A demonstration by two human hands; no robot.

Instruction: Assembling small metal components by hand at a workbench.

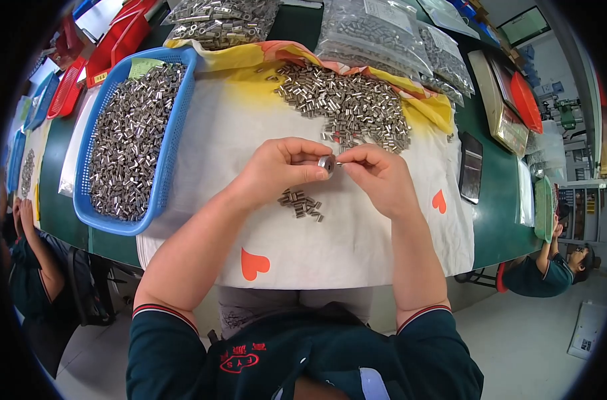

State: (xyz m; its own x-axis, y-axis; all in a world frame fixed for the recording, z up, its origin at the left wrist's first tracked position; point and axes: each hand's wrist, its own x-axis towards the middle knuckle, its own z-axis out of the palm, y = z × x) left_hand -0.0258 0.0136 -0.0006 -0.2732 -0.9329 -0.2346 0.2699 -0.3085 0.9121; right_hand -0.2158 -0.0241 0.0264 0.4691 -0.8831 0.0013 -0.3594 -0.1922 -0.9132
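My left hand (275,164) is closed on a thick round metal ring (327,164), held on edge between thumb and fingers above the cloth. From the other side, my right hand (381,179) pinches a small metal piece (340,164) against the ring's face; the fingertips hide most of it, and I cannot tell how far it enters. Just below my left hand lies a small heap of short metal cylinders (301,204). Beyond both hands spreads a larger pile of similar cylinders (350,103), on the far part of the white cloth (343,250).
A blue plastic basket (185,100) full of small cylinders stands at left. Clear bags of metal parts (373,37) lie along the back. A dark phone (471,167) rests on the green table (500,220) at right. Other people sit at far left and far right (540,275).
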